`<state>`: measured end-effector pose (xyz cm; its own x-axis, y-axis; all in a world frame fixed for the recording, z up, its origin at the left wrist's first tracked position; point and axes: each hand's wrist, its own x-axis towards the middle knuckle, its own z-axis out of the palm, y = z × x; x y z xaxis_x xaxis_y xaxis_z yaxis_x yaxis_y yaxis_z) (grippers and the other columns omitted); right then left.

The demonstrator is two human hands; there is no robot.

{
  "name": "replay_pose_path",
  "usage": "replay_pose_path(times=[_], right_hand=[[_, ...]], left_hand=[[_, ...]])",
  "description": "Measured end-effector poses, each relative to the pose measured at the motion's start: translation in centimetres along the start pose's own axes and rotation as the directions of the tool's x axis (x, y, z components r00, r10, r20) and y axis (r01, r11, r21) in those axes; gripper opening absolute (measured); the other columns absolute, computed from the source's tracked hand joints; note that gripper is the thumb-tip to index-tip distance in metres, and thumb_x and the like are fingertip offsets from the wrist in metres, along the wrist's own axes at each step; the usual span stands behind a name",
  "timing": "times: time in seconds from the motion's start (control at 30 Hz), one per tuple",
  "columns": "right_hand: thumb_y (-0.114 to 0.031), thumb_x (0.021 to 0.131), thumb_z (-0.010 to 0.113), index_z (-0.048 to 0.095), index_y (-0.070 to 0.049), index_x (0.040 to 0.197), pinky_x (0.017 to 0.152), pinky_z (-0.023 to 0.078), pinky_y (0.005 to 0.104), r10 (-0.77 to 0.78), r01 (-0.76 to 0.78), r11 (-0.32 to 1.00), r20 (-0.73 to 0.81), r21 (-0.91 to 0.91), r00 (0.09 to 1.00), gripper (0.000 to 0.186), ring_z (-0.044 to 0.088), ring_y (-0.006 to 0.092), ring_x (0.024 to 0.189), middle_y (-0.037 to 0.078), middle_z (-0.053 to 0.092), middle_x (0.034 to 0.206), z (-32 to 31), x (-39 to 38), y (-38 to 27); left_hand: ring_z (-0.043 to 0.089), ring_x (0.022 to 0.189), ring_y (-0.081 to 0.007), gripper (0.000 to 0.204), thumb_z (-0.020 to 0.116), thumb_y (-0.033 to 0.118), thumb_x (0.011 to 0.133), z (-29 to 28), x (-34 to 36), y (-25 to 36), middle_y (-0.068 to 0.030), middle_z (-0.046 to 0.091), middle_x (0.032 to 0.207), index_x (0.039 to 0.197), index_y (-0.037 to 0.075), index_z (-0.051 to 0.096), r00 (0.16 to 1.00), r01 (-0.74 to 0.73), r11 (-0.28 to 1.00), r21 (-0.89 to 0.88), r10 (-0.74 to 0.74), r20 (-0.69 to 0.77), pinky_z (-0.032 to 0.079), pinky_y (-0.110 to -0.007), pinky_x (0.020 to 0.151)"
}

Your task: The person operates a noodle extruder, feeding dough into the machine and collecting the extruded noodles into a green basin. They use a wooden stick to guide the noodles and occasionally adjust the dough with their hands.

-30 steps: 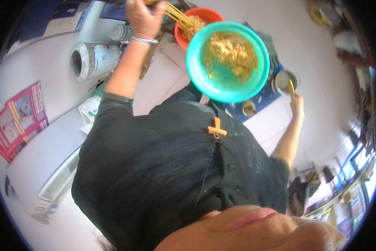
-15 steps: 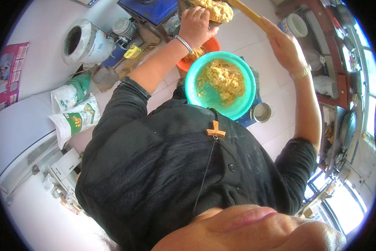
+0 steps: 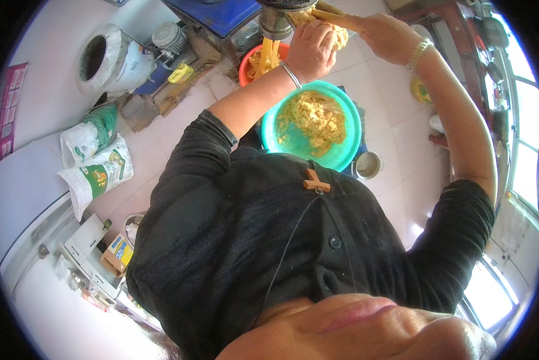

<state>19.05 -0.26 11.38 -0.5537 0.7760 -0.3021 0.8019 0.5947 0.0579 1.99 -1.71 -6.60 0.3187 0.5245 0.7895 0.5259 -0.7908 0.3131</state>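
Note:
My left hand (image 3: 313, 53), with a silver bangle at its wrist, presses curled fingers against a lump of yellow dough (image 3: 341, 37) by the mouth of a metal noodle press (image 3: 274, 24). My right hand (image 3: 391, 38) is closed around a wooden stick (image 3: 335, 19), whose far end lies on the dough at the press. Yellow noodles (image 3: 270, 49) hang out of the press's outlet into an orange basin (image 3: 243, 73). Below my left hand, a turquoise basin (image 3: 272, 139) holds crumbly yellow dough (image 3: 317, 120).
A metal pot (image 3: 368, 165) stands right of the turquoise basin. Blue-topped equipment (image 3: 215, 15) is at the far left of the press. Further left are a white drum-like machine (image 3: 116, 60), a motor (image 3: 168, 36), a yellow jug (image 3: 180, 73) and printed sacks (image 3: 101, 177).
My right hand has brought the stick left and down onto the dough. My left hand has shifted right and lower along the dough. The press's outlet and hanging noodles have come into view.

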Motion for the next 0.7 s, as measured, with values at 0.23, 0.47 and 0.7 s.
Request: replay_pose_path(times=[0.23, 0.47, 0.7], right_hand=[[-0.007, 0.1, 0.051, 0.046, -0.026, 0.153, 0.068, 0.058, 0.046, 0.12, -0.122, 0.992, -0.054, -0.038, 0.991, 0.056, 0.072, 0.0356, 0.074, 0.019, 0.073, 0.086, 2.2, 0.6, -0.6], [-0.012, 0.104, 0.05, 0.05, -0.014, 0.15, 0.067, 0.059, 0.0375, 0.118, -0.12, 0.992, 0.057, 0.028, 0.991, 0.046, 0.072, 0.0245, 0.078, 0.014, 0.075, 0.103, 0.0, 1.5, -1.7], [-0.009, 0.101, 0.048, 0.042, -0.022, 0.157, 0.064, 0.057, 0.0422, -0.353, 0.389, 0.919, -0.298, 0.068, 0.887, 0.058, 0.072, 0.0275, 0.072, 0.014, 0.076, 0.1, 0.7, -0.5, 5.8]], left_hand=[[0.054, 0.119, -0.032, 0.044, 0.076, 0.019, 0.075, 0.7, -0.2, 0.0, -0.0124, 0.06, 0.118, 0.112, -0.001, 0.065, 1.0, -0.011, 1.0, 0.007, 0.011, 0.005, 0.041, -0.051, 0.104], [0.056, 0.117, -0.0308, 0.038, 0.077, 0.021, 0.076, 0.6, -0.4, -0.7, -0.0114, 0.06, 0.118, 0.107, 0.003, 0.064, 0.999, -0.024, 0.999, 0.04, 0.023, 0.042, 0.042, -0.05, 0.102], [0.053, 0.123, -0.0316, 0.046, 0.078, 0.024, 0.079, -1.3, 0.2, 0.2, -0.012, 0.06, 0.119, 0.117, 0.005, 0.063, 0.999, -0.003, 0.996, -0.087, 0.007, 0.046, 0.039, -0.051, 0.106]])
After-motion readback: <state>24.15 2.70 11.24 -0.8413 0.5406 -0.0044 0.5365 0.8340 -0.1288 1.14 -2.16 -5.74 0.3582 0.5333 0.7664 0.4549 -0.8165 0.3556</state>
